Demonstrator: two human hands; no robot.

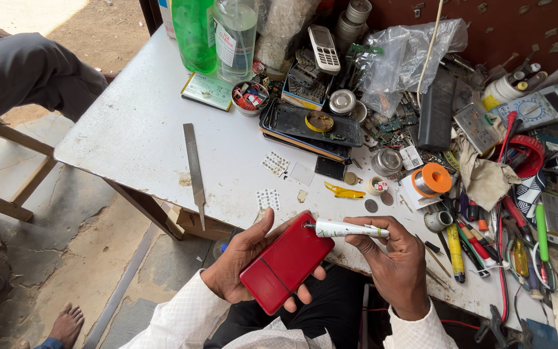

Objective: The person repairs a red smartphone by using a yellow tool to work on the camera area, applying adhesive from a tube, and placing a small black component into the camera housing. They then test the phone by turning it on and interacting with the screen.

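My left hand grips a red phone, back side up, held over the near edge of the white table. My right hand holds a small white tube with green marks, lying level. The tube's thin nozzle touches the top edge of the red phone.
The table's right half is crowded: a metal file, a dark tablet shell, an orange solder spool, a multimeter, screwdrivers, a green bottle, a keypad phone. A seated person's knee is at far left, a bare foot below.
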